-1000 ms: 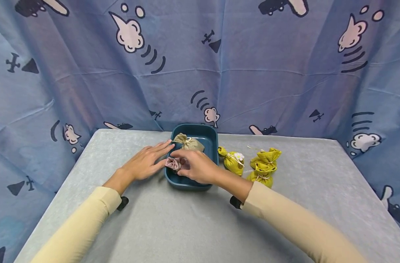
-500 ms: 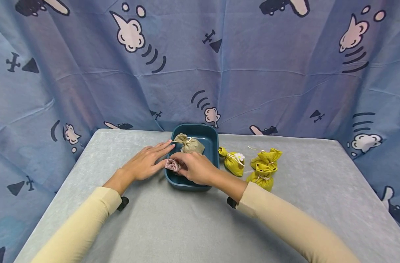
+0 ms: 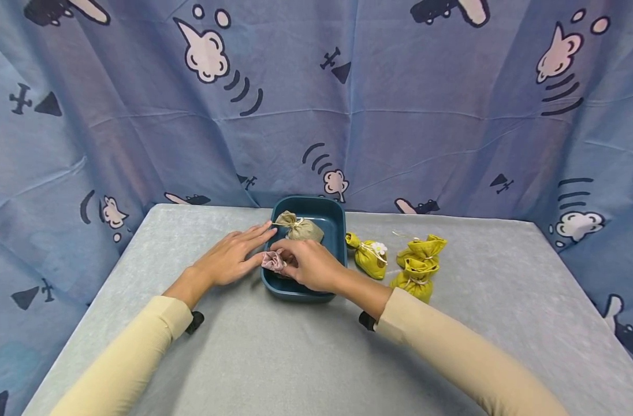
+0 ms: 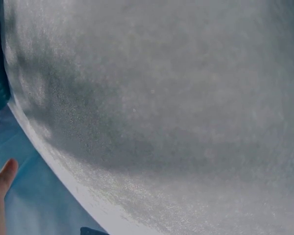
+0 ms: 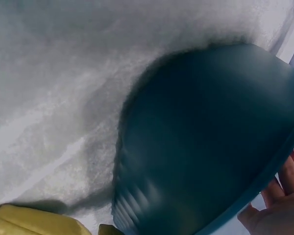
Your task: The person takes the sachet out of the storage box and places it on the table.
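A dark teal box (image 3: pixel 333 211) stands at the back middle of the table. Inside it, toward the back, lies a beige drawstring pouch (image 3: pixel 305 230). My right hand (image 3: pixel 312 264) reaches into the front of the box and pinches a pink drawstring pouch (image 3: pixel 272 261), whose gathered top points left; its body is mostly hidden by the hand. My left hand (image 3: pixel 233 254) lies with fingers stretched against the box's left rim. The left wrist view shows only the left thumb (image 4: pixel 7 177) clearly. In the right wrist view, fingers of the right hand (image 5: pixel 279 200) appear beyond the box wall (image 5: pixel 196 142).
A yellow drawstring pouch (image 3: pixel 370 257) with a white flower lies just right of the box. Two more yellow pouches, a rear one (image 3: pixel 425 247) and a front one (image 3: pixel 414 282), sit close together farther right. A blue patterned curtain (image 3: pixel 399 127) hangs behind the grey table (image 3: pixel 264 358).
My right hand has shifted slightly left and lower with the pink pouch, then held nearly still over the last half second. The left hand has stayed in place.
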A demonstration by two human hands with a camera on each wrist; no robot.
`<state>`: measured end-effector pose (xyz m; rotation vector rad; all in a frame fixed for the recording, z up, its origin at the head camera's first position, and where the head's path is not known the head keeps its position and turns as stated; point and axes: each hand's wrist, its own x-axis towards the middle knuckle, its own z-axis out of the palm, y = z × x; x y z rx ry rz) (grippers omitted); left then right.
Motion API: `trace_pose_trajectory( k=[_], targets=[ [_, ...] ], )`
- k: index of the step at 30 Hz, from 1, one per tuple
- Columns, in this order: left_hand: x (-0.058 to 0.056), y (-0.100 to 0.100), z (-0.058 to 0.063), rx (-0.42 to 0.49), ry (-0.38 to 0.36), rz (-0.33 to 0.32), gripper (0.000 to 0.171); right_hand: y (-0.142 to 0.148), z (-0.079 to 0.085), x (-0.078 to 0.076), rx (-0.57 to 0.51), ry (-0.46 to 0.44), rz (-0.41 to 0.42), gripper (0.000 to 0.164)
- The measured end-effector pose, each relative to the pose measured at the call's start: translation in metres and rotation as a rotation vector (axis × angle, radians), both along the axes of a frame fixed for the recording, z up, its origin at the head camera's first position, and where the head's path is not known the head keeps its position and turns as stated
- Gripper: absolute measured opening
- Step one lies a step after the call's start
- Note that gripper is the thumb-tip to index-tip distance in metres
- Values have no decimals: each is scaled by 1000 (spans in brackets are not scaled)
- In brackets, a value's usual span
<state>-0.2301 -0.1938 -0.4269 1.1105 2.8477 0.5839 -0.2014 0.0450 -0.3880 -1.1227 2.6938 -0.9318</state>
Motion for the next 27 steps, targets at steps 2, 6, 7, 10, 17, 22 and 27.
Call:
trace_pose_trajectory(
  k=[2,6,7,10,17,22,27],
  targets=[
    [0,0,0,-2,-3,4,58,1,2,0,0,-23,-10,36],
    [0,0,-1,-8,-2,10,59,6,7,-1,1,-29,-23,35],
    [0,0,-1,-9,-1,10,59,7,9,-1,-3,-27,-25,35],
    [0,0,0,-10,-4,14,59,12,10,-2,-16,-19,-33,36],
    [0,1,1,-7,-2,17,58,20,14,-3,-48,-51,-74,35],
    [0,0,0,-9,1,19,58,23,15,-3,-101,-75,-106,34],
    [-1,1,1,-14,3,16,58,26,21,-1,-145,-65,-99,30]
  ],
)
